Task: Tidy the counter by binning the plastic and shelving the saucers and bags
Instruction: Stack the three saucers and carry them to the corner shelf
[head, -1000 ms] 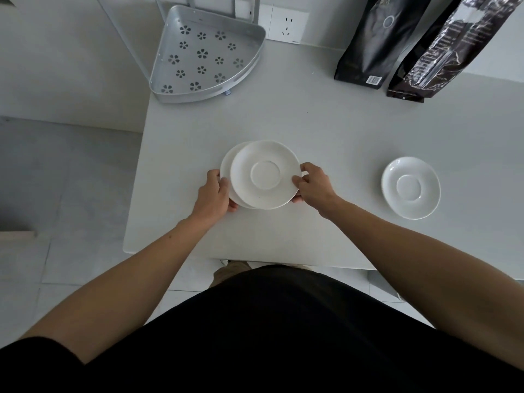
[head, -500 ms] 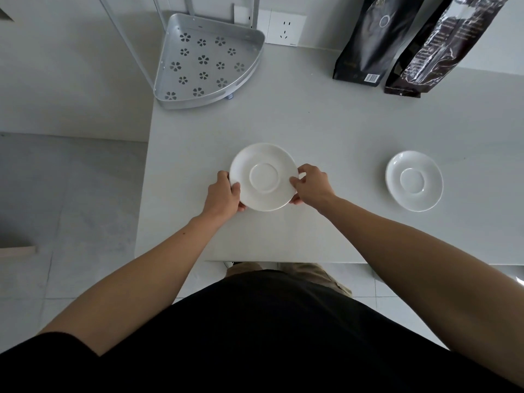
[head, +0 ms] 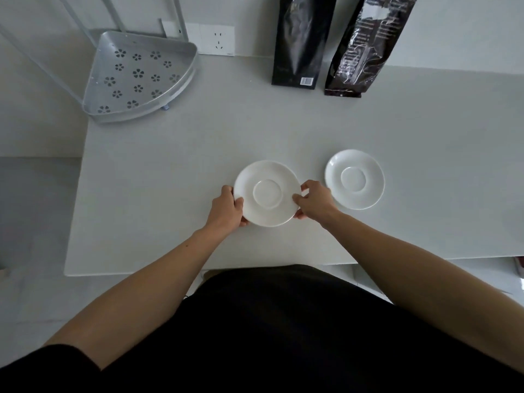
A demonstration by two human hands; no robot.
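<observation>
A stack of white saucers sits on the white counter in front of me; only the top one shows. My left hand grips its left rim and my right hand grips its right rim. A single white saucer lies just to the right of my right hand, apart from it. Two dark bags stand at the back against the wall: a black bag and a glossy brown bag. A silver corner shelf with flower-shaped holes stands at the back left.
The counter's left edge drops to a grey tiled floor. A wall socket sits behind the shelf. The shelf's thin metal posts rise at the back left. My dark clothing fills the bottom of the view.
The offset lower saucer has been squared under the top one, so the pair now reads as one stack. Both hands stay on its rims. My view has shifted left and nearer.
</observation>
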